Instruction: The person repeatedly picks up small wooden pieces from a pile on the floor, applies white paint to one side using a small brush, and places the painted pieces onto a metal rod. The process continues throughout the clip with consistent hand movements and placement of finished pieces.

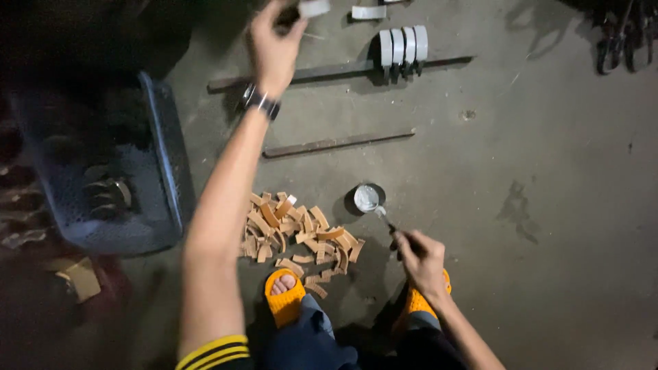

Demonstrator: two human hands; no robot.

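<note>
My left hand [273,44] is stretched far forward and grips a small curved grey metal piece [312,8] at the top edge of the view. A dark watch sits on that wrist. My right hand [423,259] is low, near my right foot, and holds the handle of a small brush [388,225] whose tip rests in a small round tin [368,198] on the floor. Between my hands lies a heap of several curved tan strips [299,235]. Three curved grey metal pieces [403,46] stand in a row on a dark metal bar [322,71].
A blue plastic crate [161,147] with dark metal parts stands at the left. A second flat bar [337,143] lies on the concrete floor. My feet wear orange sandals [285,297]. Another grey piece [368,11] lies at the top. Dark objects sit at the top right.
</note>
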